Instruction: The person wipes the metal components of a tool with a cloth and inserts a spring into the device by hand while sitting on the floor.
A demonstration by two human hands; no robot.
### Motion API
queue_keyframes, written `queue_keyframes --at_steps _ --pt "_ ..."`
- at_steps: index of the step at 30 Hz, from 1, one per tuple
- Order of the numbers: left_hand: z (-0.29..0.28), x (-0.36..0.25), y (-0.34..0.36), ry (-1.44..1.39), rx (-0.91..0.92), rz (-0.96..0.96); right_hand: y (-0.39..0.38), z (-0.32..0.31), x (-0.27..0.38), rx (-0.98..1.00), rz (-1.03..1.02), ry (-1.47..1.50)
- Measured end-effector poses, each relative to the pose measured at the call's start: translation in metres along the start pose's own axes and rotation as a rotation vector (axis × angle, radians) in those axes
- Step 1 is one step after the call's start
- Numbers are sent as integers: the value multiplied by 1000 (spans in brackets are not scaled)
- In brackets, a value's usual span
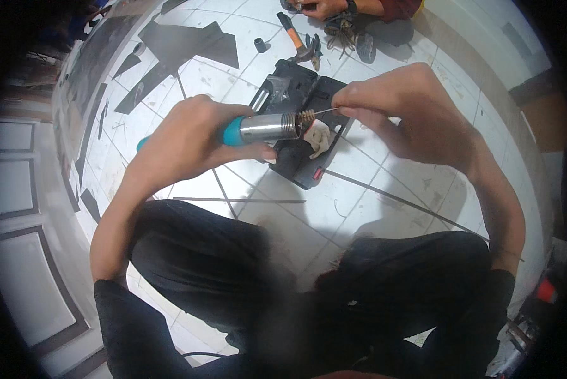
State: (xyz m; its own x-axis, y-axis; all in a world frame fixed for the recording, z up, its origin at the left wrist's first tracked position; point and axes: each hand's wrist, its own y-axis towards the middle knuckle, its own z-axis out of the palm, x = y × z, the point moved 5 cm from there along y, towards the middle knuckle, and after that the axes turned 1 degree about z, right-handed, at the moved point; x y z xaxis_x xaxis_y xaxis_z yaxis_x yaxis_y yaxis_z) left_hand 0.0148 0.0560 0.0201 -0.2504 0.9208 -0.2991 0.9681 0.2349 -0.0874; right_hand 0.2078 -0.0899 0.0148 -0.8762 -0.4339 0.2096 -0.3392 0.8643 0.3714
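My left hand is wrapped round a teal-handled tool with a silver metal barrel. The barrel points right and ends in a thread. From its open end a coiled wire sticks out. A thin straight length of wire runs from the coil to my right hand, which pinches it between thumb and fingertips. Below the barrel lies an open black tool case on the floor. A crumpled whitish cloth rests on the case, beside the barrel's end.
Beyond the case lie a hammer with an orange and black handle and a small dark cylinder. Flat dark cut pieces are spread at the far left. Another person's hand shows at the top. Thin strips lie on the tiles.
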Motion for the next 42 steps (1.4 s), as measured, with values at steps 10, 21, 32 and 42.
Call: queue_keyframes --at_steps 10,21,32,42 --pt "0 -1 -9 37 -18 -1 12 -14 48 199 28 -158" --pt "-1 11 -7 -199 117 -261 3 -11 15 48 -58 51" --pt "4 7 -6 -59 -21 25 5 4 28 1 -63 18" --pt "4 16 1 -152 -59 29 11 -13 31 33 28 9"
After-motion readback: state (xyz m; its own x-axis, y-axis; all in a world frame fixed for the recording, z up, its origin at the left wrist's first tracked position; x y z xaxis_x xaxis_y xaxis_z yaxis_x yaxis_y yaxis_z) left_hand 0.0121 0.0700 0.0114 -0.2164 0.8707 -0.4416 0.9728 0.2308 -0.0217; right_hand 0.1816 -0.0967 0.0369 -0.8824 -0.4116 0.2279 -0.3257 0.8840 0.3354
